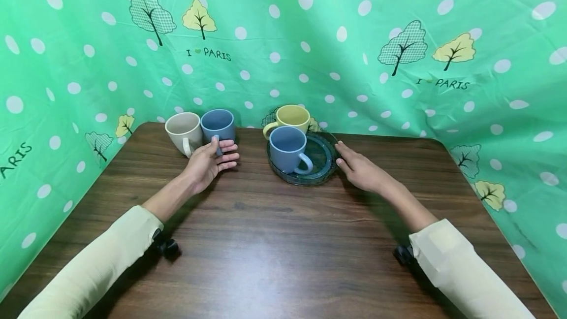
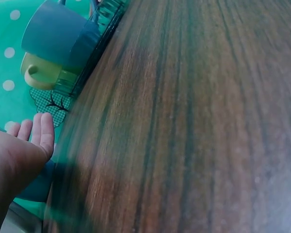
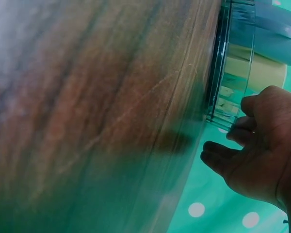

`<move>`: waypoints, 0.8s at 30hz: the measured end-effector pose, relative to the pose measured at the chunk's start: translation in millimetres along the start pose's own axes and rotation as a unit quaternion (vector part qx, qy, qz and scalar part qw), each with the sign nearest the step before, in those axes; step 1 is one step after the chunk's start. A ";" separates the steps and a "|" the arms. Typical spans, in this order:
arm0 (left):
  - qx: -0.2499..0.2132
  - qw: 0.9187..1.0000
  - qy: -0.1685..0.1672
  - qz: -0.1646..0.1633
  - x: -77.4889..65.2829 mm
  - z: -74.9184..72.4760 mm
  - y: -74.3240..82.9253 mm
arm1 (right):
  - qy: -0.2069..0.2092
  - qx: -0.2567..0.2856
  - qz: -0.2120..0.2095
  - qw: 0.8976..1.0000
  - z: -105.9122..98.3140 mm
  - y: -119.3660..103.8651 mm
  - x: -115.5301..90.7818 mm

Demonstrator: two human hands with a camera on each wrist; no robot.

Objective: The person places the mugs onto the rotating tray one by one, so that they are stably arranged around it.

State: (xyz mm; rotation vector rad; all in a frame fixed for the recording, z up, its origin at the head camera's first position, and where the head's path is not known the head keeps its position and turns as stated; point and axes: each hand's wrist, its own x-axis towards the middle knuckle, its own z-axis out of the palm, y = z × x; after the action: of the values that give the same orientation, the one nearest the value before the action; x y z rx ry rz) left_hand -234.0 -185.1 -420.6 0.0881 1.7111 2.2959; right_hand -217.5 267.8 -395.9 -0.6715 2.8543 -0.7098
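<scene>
Side by side at the back left of the table stand a whitish mug (image 1: 182,129) and a blue mug (image 1: 217,123). My left hand (image 1: 204,165) is right at the blue mug's handle, fingers extended and spread, thumb overlapping the handle; the left wrist view has this mug (image 2: 39,187) partly behind the hand. A round, see-through tray (image 1: 321,174) with a raised rim carries a second blue mug (image 1: 287,149) and a yellow mug (image 1: 294,116) behind it. At the tray's right rim is my right hand (image 1: 361,167), its fingertips close against the wall (image 3: 228,92) with nothing gripped.
The brown wooden table (image 1: 274,245) ends at the back against a green dotted cloth (image 1: 328,63), which also hangs along both sides. Table surface shows between the left mugs and the tray, and in front of both hands.
</scene>
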 end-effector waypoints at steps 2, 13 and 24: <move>-0.003 1.000 -0.002 -0.001 0.6 -0.1 0.5 | -0.003 -0.009 0.010 1.000 -1.3 -7.1 -1.9; -0.004 1.000 0.008 -0.005 2.2 -0.8 2.6 | 0.000 -0.043 0.023 0.999 1.7 -10.9 -6.7; 0.009 0.999 0.027 0.014 2.6 4.4 -0.7 | -0.007 -0.045 0.021 0.999 2.7 -13.9 -12.5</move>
State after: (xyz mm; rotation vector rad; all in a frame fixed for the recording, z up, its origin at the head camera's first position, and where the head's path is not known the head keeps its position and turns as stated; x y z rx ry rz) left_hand -235.4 -180.2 -420.3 0.0541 1.7674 2.3252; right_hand -200.3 261.3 -391.6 -0.6239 2.8928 -0.5705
